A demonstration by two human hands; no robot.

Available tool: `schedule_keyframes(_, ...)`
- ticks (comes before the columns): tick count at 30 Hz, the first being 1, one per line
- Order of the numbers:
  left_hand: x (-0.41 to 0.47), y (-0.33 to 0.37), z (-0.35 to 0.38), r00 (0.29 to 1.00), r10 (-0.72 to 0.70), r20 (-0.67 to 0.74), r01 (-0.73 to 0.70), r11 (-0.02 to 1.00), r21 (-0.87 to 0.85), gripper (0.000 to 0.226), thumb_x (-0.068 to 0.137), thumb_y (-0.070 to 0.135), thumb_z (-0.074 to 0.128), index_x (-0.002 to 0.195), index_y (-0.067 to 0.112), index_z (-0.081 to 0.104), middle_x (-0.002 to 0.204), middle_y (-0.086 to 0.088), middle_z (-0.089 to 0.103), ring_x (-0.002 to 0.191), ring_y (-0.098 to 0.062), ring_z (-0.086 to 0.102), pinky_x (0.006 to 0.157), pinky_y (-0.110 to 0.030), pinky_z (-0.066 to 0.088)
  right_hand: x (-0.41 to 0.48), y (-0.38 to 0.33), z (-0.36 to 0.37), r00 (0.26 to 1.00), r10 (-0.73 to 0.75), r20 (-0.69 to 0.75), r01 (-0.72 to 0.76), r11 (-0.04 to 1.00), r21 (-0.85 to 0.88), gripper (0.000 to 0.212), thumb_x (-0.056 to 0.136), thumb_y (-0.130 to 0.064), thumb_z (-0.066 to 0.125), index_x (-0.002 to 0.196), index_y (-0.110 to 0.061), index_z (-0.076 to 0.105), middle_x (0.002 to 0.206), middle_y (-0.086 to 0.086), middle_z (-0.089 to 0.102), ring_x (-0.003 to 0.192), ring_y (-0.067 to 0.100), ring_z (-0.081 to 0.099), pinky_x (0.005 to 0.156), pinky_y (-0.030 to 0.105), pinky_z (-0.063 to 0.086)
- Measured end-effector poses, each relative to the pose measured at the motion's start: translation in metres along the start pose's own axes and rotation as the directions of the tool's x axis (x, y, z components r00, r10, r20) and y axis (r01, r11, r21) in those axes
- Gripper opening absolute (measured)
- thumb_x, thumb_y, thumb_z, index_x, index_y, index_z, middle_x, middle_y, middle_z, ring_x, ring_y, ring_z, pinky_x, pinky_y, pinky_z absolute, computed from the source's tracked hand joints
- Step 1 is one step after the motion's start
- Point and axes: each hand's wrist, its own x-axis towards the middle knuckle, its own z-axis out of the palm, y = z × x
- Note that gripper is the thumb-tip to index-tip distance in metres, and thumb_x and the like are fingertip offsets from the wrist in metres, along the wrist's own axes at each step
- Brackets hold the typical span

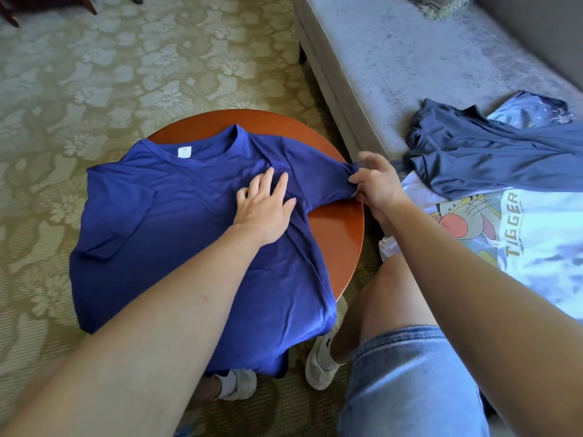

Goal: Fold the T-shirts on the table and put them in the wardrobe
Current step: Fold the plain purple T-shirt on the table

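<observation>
The blue T-shirt (176, 222) lies spread on the round table (334, 222), barely folded. The left hand (265, 206) presses it flat-fingered; the right hand (375, 181) pinches its sleeve. Two more shirts (504, 190) wait beyond the right hand, unfolded; no wardrobe visible.

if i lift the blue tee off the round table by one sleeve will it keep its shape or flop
Probably floppy: the blue T-shirt hangs limp over the edge of the round table and wrinkles around the left hand pressing it. Likely light: the right hand holds its sleeve out with just a pinch. On that glossy top it may slide if tugged.
</observation>
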Motion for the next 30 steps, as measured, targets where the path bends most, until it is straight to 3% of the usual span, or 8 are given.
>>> schedule_keyframes(2,-0.001,0.001,-0.001,1.0,-0.005,0.013,0.004,1.0,0.006,0.059,0.104,0.047,0.021,0.156,0.025,0.005,0.164,-0.004,-0.004,0.149,-0.025,0.0,0.117,-0.045,0.011,0.001,-0.002,0.001,0.999,-0.018,0.031,0.019,0.999,-0.03,0.064,0.08,0.014,0.045,0.128,-0.028,0.049,0.07,0.004,0.048,0.043,0.014,0.045,0.047,0.028,0.033)
schedule_keyframes(5,0.001,0.001,-0.007,0.999,-0.01,0.052,0.009,1.0,0.014,0.06,0.103,0.048,0.021,0.156,0.025,0.005,0.164,-0.004,-0.005,0.149,-0.026,0.0,0.117,-0.047,0.012,0.001,-0.006,0.003,0.999,-0.009,0.046,0.015,0.993,-0.12,0.057,0.081,0.011,0.046,0.133,-0.012,0.058,0.074,0.002,0.054,0.058,0.014,0.048,0.055,0.024,0.038)
schedule_keyframes(10,0.002,0.003,-0.014,0.997,-0.014,0.077,0.013,1.0,0.01,0.059,0.103,0.048,0.023,0.156,0.025,0.007,0.163,-0.005,-0.001,0.148,-0.027,0.003,0.116,-0.048,0.015,0.014,-0.035,0.012,0.989,-0.149,-0.013,0.15,0.985,0.085,0.052,0.084,0.014,0.049,0.134,-0.004,0.054,0.088,0.003,0.06,0.068,0.009,0.058,0.06,0.02,0.05)
schedule_keyframes(14,0.002,0.004,-0.016,0.997,-0.012,0.082,0.012,1.0,0.007,0.059,0.103,0.047,0.024,0.156,0.025,0.009,0.163,-0.006,-0.001,0.148,-0.028,0.003,0.116,-0.049,0.016,0.014,-0.028,0.015,0.988,-0.154,0.01,0.155,0.984,-0.088,0.07,0.083,0.019,0.042,0.148,-0.009,0.036,0.102,-0.002,0.052,0.054,0.005,0.053,0.048,0.019,0.044)
schedule_keyframes(19,0.004,0.005,-0.019,0.994,-0.01,0.106,0.009,1.0,0.012,0.059,0.103,0.047,0.026,0.156,0.025,0.009,0.163,-0.006,0.0,0.148,-0.029,0.003,0.115,-0.049,0.016,0.021,-0.007,0.004,0.996,-0.077,0.045,0.086,0.972,-0.22,0.069,0.086,0.016,0.041,0.151,-0.008,0.031,0.136,0.008,0.05,0.065,0.014,0.054,0.053,0.021,0.046)
schedule_keyframes(25,-0.005,0.0,-0.025,0.998,-0.057,-0.038,0.055,0.997,-0.059,0.064,0.101,0.054,0.028,0.156,0.027,0.01,0.163,-0.004,0.002,0.149,-0.026,0.002,0.118,-0.051,0.006,0.035,-0.012,-0.001,0.991,-0.13,0.017,0.129,0.939,-0.318,0.067,0.085,0.016,0.038,0.149,-0.005,0.034,0.12,0.008,0.051,0.056,0.013,0.052,0.043,0.017,0.041)
schedule_keyframes(28,-0.009,-0.006,-0.018,0.991,-0.12,0.055,0.124,0.989,-0.074,0.072,0.097,0.064,0.025,0.156,0.03,0.002,0.163,-0.002,-0.011,0.149,-0.027,-0.012,0.117,-0.058,-0.004,0.043,-0.008,-0.012,0.986,-0.159,-0.04,0.131,0.913,-0.386,0.067,0.083,0.012,0.036,0.147,-0.007,0.04,0.12,0.014,0.056,0.063,0.004,0.054,0.049,0.008,0.044)
schedule_keyframes(30,-0.008,-0.008,-0.013,0.981,-0.147,0.126,0.157,0.985,-0.071,0.076,0.094,0.069,0.023,0.155,0.032,-0.003,0.162,-0.002,-0.018,0.148,-0.028,-0.017,0.116,-0.06,-0.006,0.046,-0.004,-0.021,0.979,-0.184,-0.086,0.135,0.908,-0.396,0.065,0.081,0.011,0.034,0.143,-0.005,0.045,0.116,0.017,0.06,0.077,0.014,0.058,0.061,0.015,0.049)
